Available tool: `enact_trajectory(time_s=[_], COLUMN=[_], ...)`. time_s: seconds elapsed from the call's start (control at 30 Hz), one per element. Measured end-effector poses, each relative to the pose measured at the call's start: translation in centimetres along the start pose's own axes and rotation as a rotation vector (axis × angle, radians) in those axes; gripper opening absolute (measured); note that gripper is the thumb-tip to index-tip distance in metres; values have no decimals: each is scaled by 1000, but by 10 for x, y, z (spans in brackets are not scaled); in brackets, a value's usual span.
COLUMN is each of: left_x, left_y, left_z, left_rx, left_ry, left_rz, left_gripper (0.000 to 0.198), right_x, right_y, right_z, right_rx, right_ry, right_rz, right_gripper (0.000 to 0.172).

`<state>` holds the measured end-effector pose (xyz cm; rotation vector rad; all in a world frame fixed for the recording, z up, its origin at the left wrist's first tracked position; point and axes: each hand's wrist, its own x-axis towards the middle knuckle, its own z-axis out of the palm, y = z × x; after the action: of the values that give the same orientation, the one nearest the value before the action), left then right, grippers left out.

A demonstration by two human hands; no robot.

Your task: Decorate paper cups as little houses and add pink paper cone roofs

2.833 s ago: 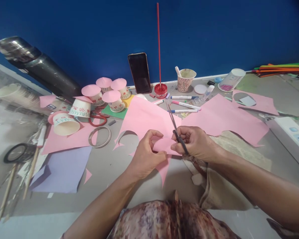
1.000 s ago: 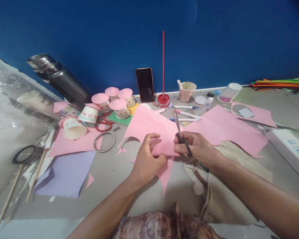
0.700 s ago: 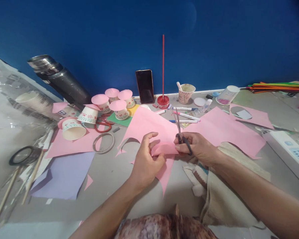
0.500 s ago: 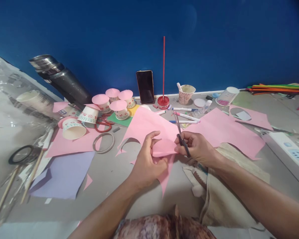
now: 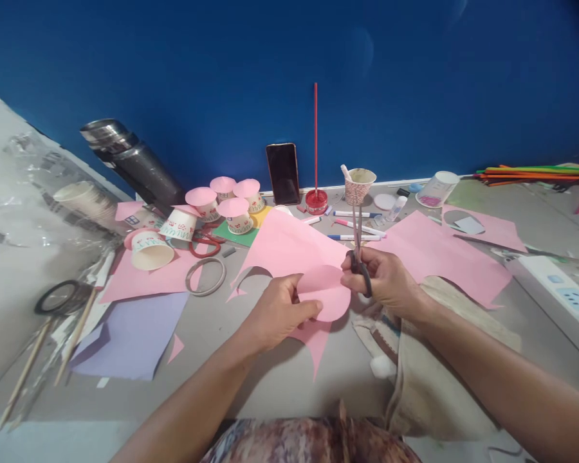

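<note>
My left hand [image 5: 284, 310] grips a round piece of pink paper [image 5: 325, 299] by its left side, the thumb lying on top. A faint crease crosses the disc. My right hand [image 5: 383, 280] holds black-handled scissors [image 5: 359, 254], their slightly parted blades pointing away from me, and its fingertips are at the disc's upper right edge. Under the disc lies a pointed pink scrap [image 5: 316, 347]. Just beyond my hands is a large pink sheet [image 5: 289, 241] with curved cut-outs. Farther left stand small paper cups [image 5: 237, 222] topped with pink discs.
A purple sheet [image 5: 130, 334] and a tape roll [image 5: 206, 276] lie left. Behind are a leaning black flask [image 5: 139, 167], a phone [image 5: 283, 172], a red stick in a base [image 5: 316, 200] and markers [image 5: 359, 226]. To the right are a cloth bag [image 5: 439, 379] and a power strip [image 5: 560, 296].
The pink disc, bent and seen nearly edge-on before, now lies opened out and faces me. My right hand has shifted slightly right with the scissors, whose blades now show apart.
</note>
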<state>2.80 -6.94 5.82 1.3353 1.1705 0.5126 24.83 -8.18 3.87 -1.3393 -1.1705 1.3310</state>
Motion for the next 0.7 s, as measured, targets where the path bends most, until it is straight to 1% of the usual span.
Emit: enact_trajectory(time_s=[0.07, 0.13, 0.23, 0.27, 0.3, 0.37, 0.43, 0.5, 0.6, 0.7], left_x=[-3, -3, 2, 4, 6, 11, 14, 15, 15, 14], left_y=[9, 15, 18, 17, 15, 11, 7, 4, 2, 4], left_z=[-5, -9, -12, -12, -13, -16, -21, -28, -38, -44], left_rx=[53, 100, 133, 124, 102, 22, -74, -156, -270, -369], left_ry=[4, -8, -57, -58, -37, 62, 182, 252, 283, 318], left_rz=[40, 68, 58, 51, 49, 64, 87, 94, 97, 117], left_gripper=[13, 17, 15, 14, 14, 17, 22, 27, 28, 24], right_x=[1, 1, 3, 3, 3, 2, 0, -3, -6, -9], right_y=[-1, -2, -2, -3, -3, -5, -4, -1, 7, 12], right_z=[0, 0, 2, 2, 2, 0, -2, -3, -2, 0], right_rx=[16, 23, 55, 63, 63, 25, -51, -114, -136, -173], right_ry=[7, 14, 42, 64, 84, 88, 10, -106, -288, -383], right_rz=[14, 17, 26, 33, 42, 50, 47, 68, 180, 218], right_gripper=[42, 44, 47, 48, 47, 43, 40, 43, 53, 63])
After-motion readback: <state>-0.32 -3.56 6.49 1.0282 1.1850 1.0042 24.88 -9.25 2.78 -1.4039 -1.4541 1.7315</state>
